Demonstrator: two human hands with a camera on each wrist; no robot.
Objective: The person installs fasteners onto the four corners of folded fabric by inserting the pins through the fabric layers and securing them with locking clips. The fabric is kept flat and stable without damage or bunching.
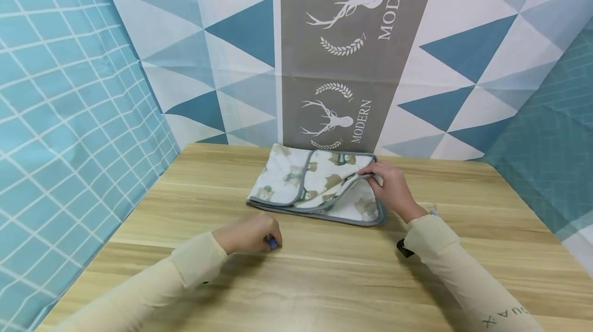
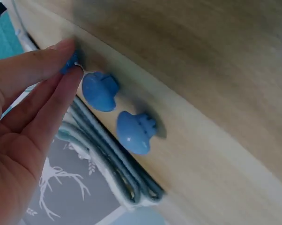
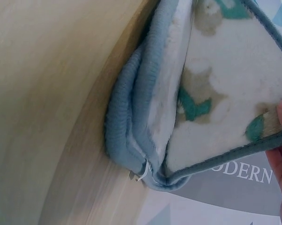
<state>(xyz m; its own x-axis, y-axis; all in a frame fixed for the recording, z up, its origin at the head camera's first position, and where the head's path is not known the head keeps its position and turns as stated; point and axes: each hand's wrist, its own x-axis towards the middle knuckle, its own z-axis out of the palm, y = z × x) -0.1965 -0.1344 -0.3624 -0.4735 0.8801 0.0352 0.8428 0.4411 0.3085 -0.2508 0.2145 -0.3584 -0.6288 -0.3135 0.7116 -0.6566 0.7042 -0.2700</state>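
A folded fleece blanket (image 1: 284,167), white with a bear print and grey-blue binding, lies at the back of the table. My right hand (image 1: 391,182) pinches the bound edge of its top flap, which is lifted at the right side so the layer below shows. Near the blanket's front left, my left hand (image 1: 252,231) pinches a small blue piece (image 2: 71,62) between thumb and fingertips, mostly hidden by them. Beside those fingers in the left wrist view, one blue mushroom-shaped clip (image 2: 98,91) and a second blue clip (image 2: 134,133) lie on the table.
The wooden table (image 1: 306,291) meets a patterned wall cloth (image 1: 241,38) directly behind the blanket. A blue tile-patterned sheet (image 1: 60,95) borders the left side, and a teal one (image 1: 551,131) borders the right.
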